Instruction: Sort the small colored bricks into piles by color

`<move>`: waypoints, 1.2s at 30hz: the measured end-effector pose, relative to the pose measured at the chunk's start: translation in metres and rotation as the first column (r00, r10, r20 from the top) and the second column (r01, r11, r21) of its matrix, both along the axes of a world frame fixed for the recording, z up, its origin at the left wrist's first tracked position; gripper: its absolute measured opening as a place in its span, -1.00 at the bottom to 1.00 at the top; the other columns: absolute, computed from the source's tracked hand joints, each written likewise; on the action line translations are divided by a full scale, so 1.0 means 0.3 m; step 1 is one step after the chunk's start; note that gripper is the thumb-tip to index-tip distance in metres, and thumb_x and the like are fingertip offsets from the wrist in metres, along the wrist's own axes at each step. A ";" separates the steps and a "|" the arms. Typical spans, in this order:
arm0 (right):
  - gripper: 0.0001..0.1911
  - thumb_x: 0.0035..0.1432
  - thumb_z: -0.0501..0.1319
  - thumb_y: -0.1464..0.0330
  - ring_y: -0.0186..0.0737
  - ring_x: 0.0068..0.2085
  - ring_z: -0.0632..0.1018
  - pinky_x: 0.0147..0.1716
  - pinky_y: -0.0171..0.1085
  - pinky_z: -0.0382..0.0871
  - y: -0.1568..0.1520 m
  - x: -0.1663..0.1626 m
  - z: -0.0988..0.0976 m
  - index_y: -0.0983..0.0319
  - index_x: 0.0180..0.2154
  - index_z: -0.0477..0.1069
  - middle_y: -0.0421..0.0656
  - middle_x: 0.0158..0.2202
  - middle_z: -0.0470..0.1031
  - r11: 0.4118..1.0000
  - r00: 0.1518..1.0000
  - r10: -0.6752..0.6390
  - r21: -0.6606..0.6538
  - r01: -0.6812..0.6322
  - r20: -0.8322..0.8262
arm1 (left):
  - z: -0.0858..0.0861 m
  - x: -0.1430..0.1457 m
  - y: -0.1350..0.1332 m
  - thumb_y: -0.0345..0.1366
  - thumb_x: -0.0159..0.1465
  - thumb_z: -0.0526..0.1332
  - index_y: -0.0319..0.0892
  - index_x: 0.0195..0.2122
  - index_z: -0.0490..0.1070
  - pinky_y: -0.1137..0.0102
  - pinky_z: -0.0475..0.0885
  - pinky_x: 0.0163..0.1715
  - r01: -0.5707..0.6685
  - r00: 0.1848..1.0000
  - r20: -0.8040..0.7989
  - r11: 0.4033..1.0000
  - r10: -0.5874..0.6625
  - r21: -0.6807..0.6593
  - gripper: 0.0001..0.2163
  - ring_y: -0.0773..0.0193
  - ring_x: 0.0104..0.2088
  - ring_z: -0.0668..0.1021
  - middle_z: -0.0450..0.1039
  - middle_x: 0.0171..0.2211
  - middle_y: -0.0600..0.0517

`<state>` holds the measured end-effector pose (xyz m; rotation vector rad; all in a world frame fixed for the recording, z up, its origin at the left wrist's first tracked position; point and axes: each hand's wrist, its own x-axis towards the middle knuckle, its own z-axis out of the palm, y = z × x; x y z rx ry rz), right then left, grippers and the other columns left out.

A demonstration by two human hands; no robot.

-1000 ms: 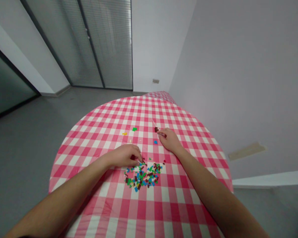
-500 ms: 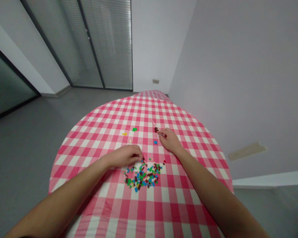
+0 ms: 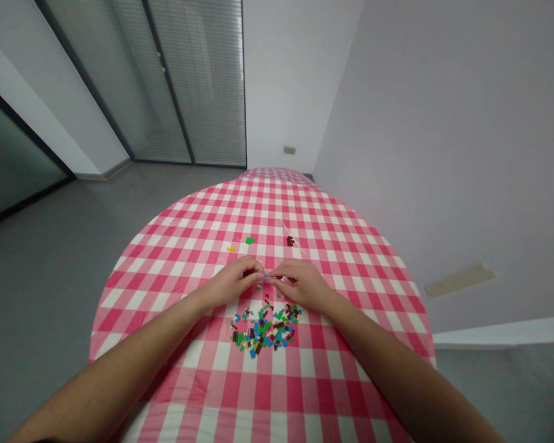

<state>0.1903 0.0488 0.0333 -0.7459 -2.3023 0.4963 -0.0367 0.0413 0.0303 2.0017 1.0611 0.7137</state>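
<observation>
The left hand (image 3: 235,281) and the right hand (image 3: 303,284) are working close together over the cloth-covered counter (image 3: 198,381), their fingertips almost touching. Both are pinching at a tiny blue piece (image 3: 266,276), which is showing in the narrow gap between the thumbs and forefingers; whether it is one part or two pressed together, the view is leaving too small to tell. A fingertip pinch from both sides is probably serving because the piece is offering so little to hold, and one hand is likely steadying it while the other is adjusting it. The blue piece is thus sitting directly between the hands, on the far side of the mixed pile of bricks (image 3: 263,332). That pile is spreading between the forearms, nearer the person, apparently so that either hand is having only a short way to reach. A few loose bits (image 3: 279,296) are lying between the pile and the hands. Farther off, beyond the fingers, a green piece (image 3: 250,240) and a yellow piece (image 3: 231,249) are resting near each other on the left, and a brown piece (image 3: 290,241) is resting alone on the right, all seemingly being kept apart from the jumble for easy finding.
</observation>
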 end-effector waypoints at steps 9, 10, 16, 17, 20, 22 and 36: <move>-0.88 0.24 0.26 0.36 -0.26 -0.38 0.53 -0.34 -0.31 0.37 -0.004 -0.013 -0.009 0.21 -0.25 0.58 -0.12 -0.38 0.59 0.999 1.000 -0.003 -0.043 0.004 0.020 | -0.009 0.005 -0.004 -0.24 0.36 0.16 -0.12 -0.29 0.50 0.31 0.40 -0.20 0.027 1.000 0.008 1.000 -0.027 0.008 -0.84 0.24 -0.28 0.50 0.50 -0.32 0.00; -0.89 0.22 0.26 0.37 -0.26 -0.38 0.53 -0.34 -0.31 0.37 -0.005 -0.013 -0.007 0.21 -0.27 0.58 -0.13 -0.39 0.59 0.998 0.999 -0.011 -0.057 0.012 0.031 | -0.010 0.004 -0.004 -0.24 0.37 0.15 -0.12 -0.27 0.51 0.31 0.41 -0.19 0.022 1.000 -0.002 1.000 -0.022 0.010 -0.83 0.23 -0.27 0.51 0.52 -0.31 -0.01; -0.87 0.14 0.25 0.40 -0.19 -0.31 0.58 -0.25 -0.24 0.42 0.044 0.030 0.006 0.18 -0.30 0.59 -0.12 -0.32 0.63 0.927 0.930 -0.350 -0.102 0.361 0.107 | -0.011 -0.016 0.007 -0.32 0.40 0.06 -0.12 -0.05 0.51 0.21 0.41 -0.02 -0.072 0.994 -0.076 0.997 0.074 0.027 -0.76 0.13 -0.06 0.54 0.56 -0.06 -0.08; -0.87 0.13 0.26 0.40 -0.17 -0.31 0.58 -0.26 -0.23 0.43 0.061 0.048 0.004 0.19 -0.31 0.60 -0.11 -0.32 0.64 0.900 0.903 -0.409 -0.106 0.423 0.133 | -0.010 -0.019 0.009 -0.32 0.40 0.07 -0.12 -0.05 0.51 0.21 0.42 -0.01 -0.070 0.993 -0.093 0.997 0.072 0.024 -0.76 0.13 -0.06 0.54 0.56 -0.05 -0.09; -0.88 0.10 0.27 0.41 -0.12 -0.29 0.60 -0.29 -0.22 0.42 0.112 0.104 -0.011 0.20 -0.35 0.61 -0.07 -0.31 0.65 0.839 0.837 -0.494 -0.123 0.530 0.234 | -0.008 -0.025 0.012 -0.32 0.39 0.09 -0.11 -0.11 0.53 0.22 0.43 -0.03 -0.015 0.989 -0.148 1.000 0.016 0.009 -0.79 0.15 -0.09 0.56 0.58 -0.08 -0.07; -0.88 0.10 0.27 0.40 -0.12 -0.33 0.60 -0.36 -0.23 0.38 0.134 0.131 -0.021 0.21 -0.37 0.62 -0.06 -0.34 0.65 0.812 0.808 -0.505 -0.151 0.564 0.302 | -0.007 -0.025 0.011 -0.30 0.39 0.12 -0.12 -0.14 0.53 0.23 0.44 -0.06 0.031 0.982 -0.186 1.000 -0.030 -0.001 -0.81 0.16 -0.12 0.57 0.59 -0.11 -0.07; -0.87 0.11 0.31 0.34 -0.16 -0.41 0.59 -0.49 -0.29 0.33 0.124 0.130 -0.003 0.21 -0.38 0.64 -0.06 -0.39 0.65 0.798 0.851 -0.388 -0.333 0.503 0.354 | 0.013 -0.055 0.006 -0.37 0.28 0.14 -0.16 -0.23 0.50 0.33 0.39 -0.26 0.091 0.926 -0.361 0.994 -0.109 -0.065 -0.86 0.18 -0.28 0.56 0.58 -0.24 -0.04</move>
